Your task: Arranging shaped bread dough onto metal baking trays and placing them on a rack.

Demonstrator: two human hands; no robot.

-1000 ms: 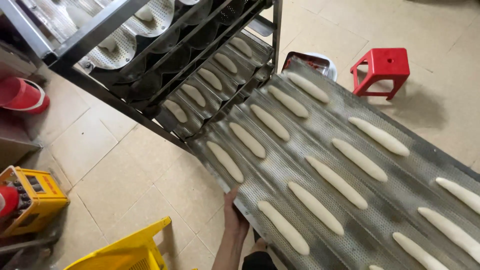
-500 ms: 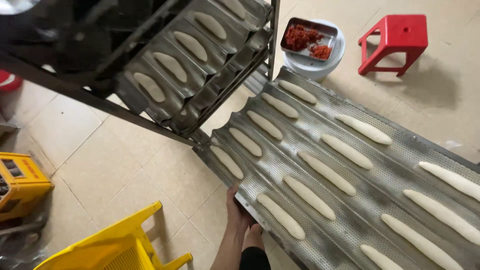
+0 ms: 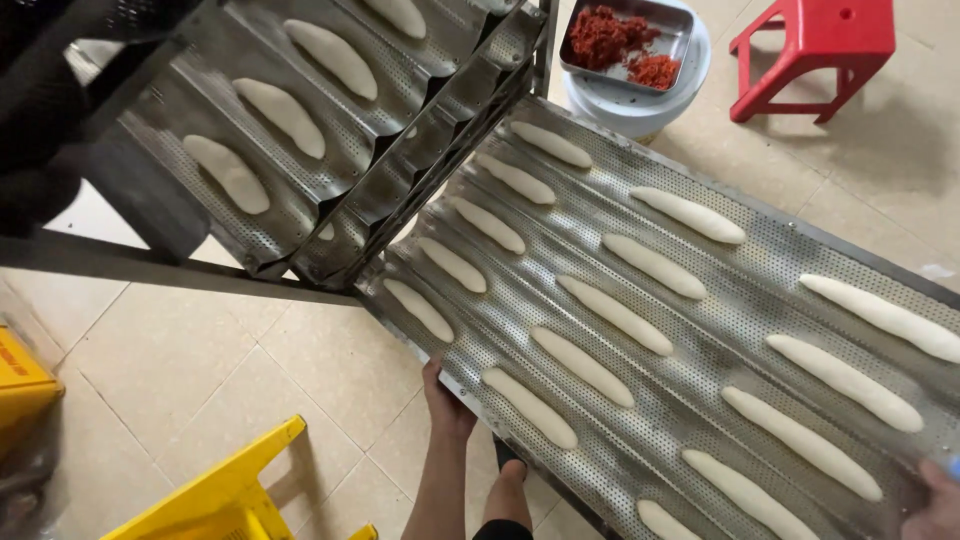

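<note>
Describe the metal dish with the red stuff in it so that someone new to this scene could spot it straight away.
Start at the big perforated baking tray of pale dough sticks that fills the middle. Beyond its far edge, left of the red plastic stool, stands a white bucket. The shallow rectangular metal dish rests on top, the only container holding shredded red filling.

Tight gap between tray and rack, open tiled floor beside the left hand.

The long perforated metal baking tray (image 3: 760,300) lined with pale dough sticks spans the space between the left hand (image 3: 447,400) and right hand (image 3: 940,500). Ahead of the left hand, the dark metal rack (image 3: 440,170) of loaded trays blocks passage. Left of that hand, bare beige floor tiles (image 3: 300,370) lie open, bounded by a yellow plastic stool (image 3: 230,490).
</note>
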